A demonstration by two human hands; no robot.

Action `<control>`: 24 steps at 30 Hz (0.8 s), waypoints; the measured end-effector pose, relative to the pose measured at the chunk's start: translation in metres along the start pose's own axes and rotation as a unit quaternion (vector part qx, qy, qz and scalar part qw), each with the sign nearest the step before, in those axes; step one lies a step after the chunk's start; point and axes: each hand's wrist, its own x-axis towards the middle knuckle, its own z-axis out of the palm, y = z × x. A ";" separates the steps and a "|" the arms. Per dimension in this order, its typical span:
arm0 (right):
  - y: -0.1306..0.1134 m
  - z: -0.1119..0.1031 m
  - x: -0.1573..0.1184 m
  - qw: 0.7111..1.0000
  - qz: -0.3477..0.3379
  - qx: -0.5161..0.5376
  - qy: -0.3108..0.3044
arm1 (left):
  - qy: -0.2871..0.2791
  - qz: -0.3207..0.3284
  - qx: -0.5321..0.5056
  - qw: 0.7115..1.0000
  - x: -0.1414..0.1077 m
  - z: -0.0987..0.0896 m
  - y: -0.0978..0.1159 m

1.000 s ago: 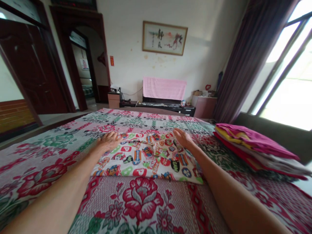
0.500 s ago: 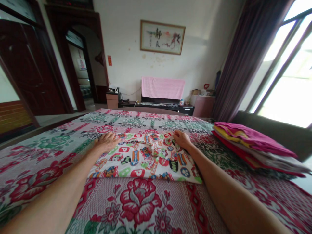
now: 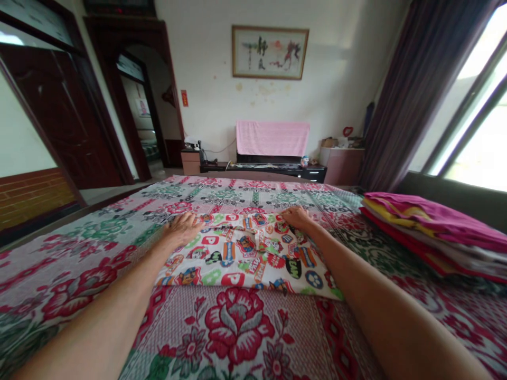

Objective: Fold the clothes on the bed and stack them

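A white cloth (image 3: 233,258) printed with cartoon puppies, badges and letters lies folded into a wide, flat shape on the flowered bedspread. At its far left corner is my left hand (image 3: 185,228), palm down, its fingers closed on the edge. My right hand (image 3: 297,217) is at the far right corner, with curled fingers gripping the cloth there. Both fingertips are partly hidden. A crease and a loose flap run across the middle of the cloth, whose near edge lies straight between my forearms.
The flowered bedspread (image 3: 237,338) covers the bed. On the right sits a stack of folded clothes (image 3: 431,227), pink on top. Beyond the bed stand a low black cabinet (image 3: 273,170) and a screen draped with a pink towel (image 3: 273,138). A dark curtain (image 3: 423,95) hangs by the window.
The view has turned slightly left, so everything sits further right in the picture. My hands stay at the far corners of the cloth, which looks unchanged.
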 end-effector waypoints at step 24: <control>0.006 -0.010 -0.005 0.993 0.094 -0.003 0.065 | 0.003 -0.029 0.003 1.000 -0.002 -0.004 0.006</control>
